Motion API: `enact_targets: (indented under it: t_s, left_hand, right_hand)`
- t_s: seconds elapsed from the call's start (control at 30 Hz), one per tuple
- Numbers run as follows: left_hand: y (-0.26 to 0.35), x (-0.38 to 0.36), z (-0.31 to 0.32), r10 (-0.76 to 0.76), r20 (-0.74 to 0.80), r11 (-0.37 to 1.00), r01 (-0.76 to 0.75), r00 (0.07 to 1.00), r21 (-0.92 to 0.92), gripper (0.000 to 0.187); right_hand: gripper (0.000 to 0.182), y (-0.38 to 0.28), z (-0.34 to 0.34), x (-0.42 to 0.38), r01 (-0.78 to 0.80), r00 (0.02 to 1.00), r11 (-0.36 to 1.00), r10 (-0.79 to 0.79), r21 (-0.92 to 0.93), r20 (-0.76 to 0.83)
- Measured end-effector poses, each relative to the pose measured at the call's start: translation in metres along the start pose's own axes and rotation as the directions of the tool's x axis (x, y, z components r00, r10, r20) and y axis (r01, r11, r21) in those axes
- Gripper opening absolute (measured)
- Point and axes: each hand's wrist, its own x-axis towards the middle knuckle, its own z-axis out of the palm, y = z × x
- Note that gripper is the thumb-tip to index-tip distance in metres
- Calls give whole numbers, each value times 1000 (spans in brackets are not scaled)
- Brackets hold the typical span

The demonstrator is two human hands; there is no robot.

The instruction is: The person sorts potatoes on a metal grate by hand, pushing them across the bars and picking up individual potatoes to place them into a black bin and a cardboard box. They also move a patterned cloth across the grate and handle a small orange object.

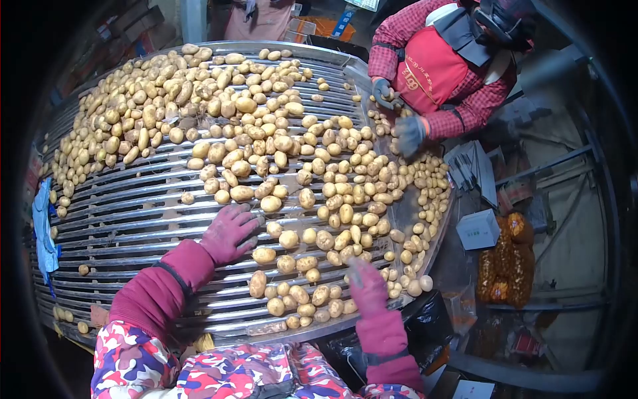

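Potatoes (269, 141) of mixed sizes lie spread over a slatted metal sorting table (139, 206). My left hand (231, 234), in a pink glove, is on the bars at the near edge of the potatoes. Its fingers are stretched out and apart, with nothing held. A larger potato (264, 255) lies just beyond its fingertips. To the right, my right hand (368, 286), also gloved, reaches over the small potatoes near the table's right end. Motion blurs its fingers, so whether they grip a potato does not show.
Across the table, a co-worker in a red apron (425, 73) has gloved hands (411, 133) among small potatoes at the right edge. A blue cloth (45, 233) hangs at the left edge. A white box (478, 230) and filled orange mesh bags (506, 263) stand at right.
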Motion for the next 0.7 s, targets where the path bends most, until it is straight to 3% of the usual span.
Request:
enact_targets:
  t_s: [0.07,0.13,0.2,0.23,0.3,0.4,0.57,0.7]
  left_hand:
    - [0,-1,-1,-3,1,1000,3,1000,9,52]
    - [1,0,-2,-7,3,1000,7,1000,8,52]
    - [1,-1,-1,-24,19,1000,24,1000,-12,51]
    - [1,0,-2,-29,23,999,30,999,-15,50]
    - [0,0,-1,-24,24,1000,25,999,-12,50]
    - [1,-1,-4,-16,15,1000,16,1000,-13,49]
    - [-2,-2,-1,-17,-2,1000,17,1000,-17,50]
    - [-2,-2,-2,-13,12,1000,13,1000,-12,49]
  right_hand:
    - [34,28,-2,23,-213,958,949,250,231,-141]
    - [33,58,-9,57,-253,926,967,249,25,-283]
    - [30,70,-10,92,-272,897,962,250,-10,-364]
    - [30,72,-3,106,-269,899,963,250,-5,-359]
    - [31,71,6,127,-513,848,721,509,-465,-146]
    - [35,70,-3,136,-573,787,695,615,-435,-53]
    - [40,93,-1,121,-544,828,775,558,-322,-57]
    - [35,109,12,100,-374,925,876,373,-305,-64]
